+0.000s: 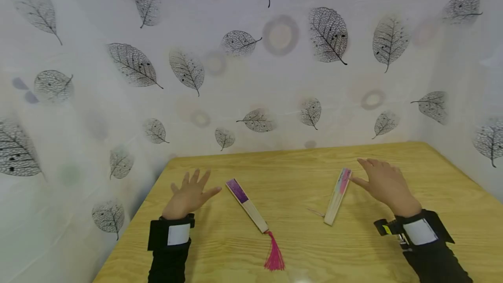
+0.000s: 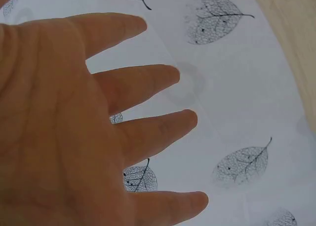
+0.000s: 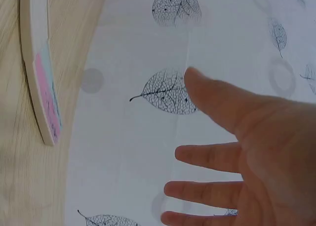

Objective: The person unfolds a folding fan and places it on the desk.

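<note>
A folded hand fan [image 1: 248, 206] with purple cloth and a pink tassel [image 1: 275, 254] lies slanted on the wooden table. Farther right lies a second folded fan [image 1: 337, 198], its upper end pink and pale blue, with a thin cord at its lower end. My left hand [image 1: 189, 198] is spread, left of the purple fan and holding nothing. To the right of the second fan is my right hand [image 1: 387, 186], fingers extended, its thumb near the fan's coloured end. The right wrist view shows that fan [image 3: 45, 92] at the left, apart from the hand [image 3: 276, 152].
The wooden table [image 1: 298, 248] has a rounded far right corner. White cloth [image 1: 251, 82] printed with skeleton leaves hangs behind the table and along both sides. Dark sleeves and wrist straps [image 1: 420, 230] cover both forearms.
</note>
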`<act>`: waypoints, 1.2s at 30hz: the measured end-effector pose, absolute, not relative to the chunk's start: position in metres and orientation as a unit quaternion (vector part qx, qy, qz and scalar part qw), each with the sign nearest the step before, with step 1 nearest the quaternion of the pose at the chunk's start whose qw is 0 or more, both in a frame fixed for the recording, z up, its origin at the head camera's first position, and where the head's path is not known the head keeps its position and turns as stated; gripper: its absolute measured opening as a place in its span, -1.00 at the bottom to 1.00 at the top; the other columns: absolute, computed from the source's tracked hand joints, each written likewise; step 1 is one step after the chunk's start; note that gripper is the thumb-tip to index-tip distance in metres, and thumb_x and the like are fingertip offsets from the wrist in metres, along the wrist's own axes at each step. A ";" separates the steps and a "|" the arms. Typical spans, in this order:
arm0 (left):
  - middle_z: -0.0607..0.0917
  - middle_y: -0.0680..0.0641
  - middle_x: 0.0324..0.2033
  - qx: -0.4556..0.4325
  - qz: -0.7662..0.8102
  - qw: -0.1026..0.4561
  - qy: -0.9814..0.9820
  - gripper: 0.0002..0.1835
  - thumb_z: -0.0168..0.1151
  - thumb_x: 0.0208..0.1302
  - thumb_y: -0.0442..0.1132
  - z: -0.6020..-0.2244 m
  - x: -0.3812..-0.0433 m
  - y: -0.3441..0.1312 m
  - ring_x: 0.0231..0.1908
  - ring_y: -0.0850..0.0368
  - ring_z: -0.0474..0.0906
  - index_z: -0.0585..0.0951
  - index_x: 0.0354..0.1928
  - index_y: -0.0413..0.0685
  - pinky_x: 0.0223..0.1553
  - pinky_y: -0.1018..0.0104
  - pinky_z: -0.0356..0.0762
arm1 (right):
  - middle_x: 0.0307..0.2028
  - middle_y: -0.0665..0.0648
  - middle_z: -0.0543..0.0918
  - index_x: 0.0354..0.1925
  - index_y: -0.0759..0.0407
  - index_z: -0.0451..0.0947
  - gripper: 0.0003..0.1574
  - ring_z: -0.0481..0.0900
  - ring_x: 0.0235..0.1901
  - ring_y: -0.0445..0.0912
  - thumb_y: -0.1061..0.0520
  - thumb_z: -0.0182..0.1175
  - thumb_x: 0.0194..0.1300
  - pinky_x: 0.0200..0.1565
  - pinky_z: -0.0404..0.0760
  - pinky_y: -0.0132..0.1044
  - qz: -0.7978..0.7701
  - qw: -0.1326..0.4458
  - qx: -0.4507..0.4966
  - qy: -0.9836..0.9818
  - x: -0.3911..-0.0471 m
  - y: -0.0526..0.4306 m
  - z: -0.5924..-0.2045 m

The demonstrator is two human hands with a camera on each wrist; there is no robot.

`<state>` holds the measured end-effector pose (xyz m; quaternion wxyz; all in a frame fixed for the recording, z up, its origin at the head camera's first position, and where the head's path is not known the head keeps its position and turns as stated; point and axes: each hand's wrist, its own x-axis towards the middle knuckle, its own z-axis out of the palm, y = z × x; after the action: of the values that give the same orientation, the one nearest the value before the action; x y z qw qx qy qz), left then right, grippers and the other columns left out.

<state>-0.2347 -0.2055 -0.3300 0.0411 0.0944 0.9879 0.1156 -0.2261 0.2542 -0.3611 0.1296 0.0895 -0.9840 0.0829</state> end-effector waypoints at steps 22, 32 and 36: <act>0.47 -0.23 0.12 0.183 0.168 -0.002 0.969 -0.28 -0.18 0.23 0.25 -0.319 -0.218 -0.193 0.09 -0.10 0.37 0.26 0.27 -0.11 0.11 -0.07 0.33 | -0.86 -0.08 0.25 -0.86 0.07 0.28 -0.37 0.24 -0.80 -0.23 -0.25 0.07 0.12 -0.74 0.14 -0.47 0.189 -0.093 -0.011 -0.977 -0.242 0.202 -0.405; 0.54 -0.22 0.04 0.183 0.168 -0.007 0.969 -0.27 -0.17 0.22 0.26 -0.319 -0.219 -0.189 0.01 -0.08 0.44 0.25 0.28 -0.09 0.07 -0.05 0.38 | -0.77 0.01 0.39 -0.71 0.20 0.41 -0.57 0.36 -0.75 -0.17 -0.08 0.18 0.04 -0.72 0.22 -0.45 0.220 -0.079 -0.021 -0.972 -0.245 0.198 -0.407; 0.64 -0.21 -0.16 0.202 0.142 -0.021 0.969 -0.25 -0.12 0.18 0.27 -0.334 -0.226 -0.174 -0.20 -0.03 0.55 0.27 0.26 -0.10 -0.12 0.01 0.51 | -0.76 0.02 0.43 -0.67 0.22 0.41 -0.60 0.39 -0.73 -0.15 -0.05 0.19 0.02 -0.70 0.28 -0.40 0.254 -0.034 0.004 -0.967 -0.245 0.199 -0.400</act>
<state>-0.2259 -0.1735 -0.3340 -0.0205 0.2019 0.9688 0.1420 -0.2449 0.1992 -0.3995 -0.0337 0.0041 -0.9666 0.2541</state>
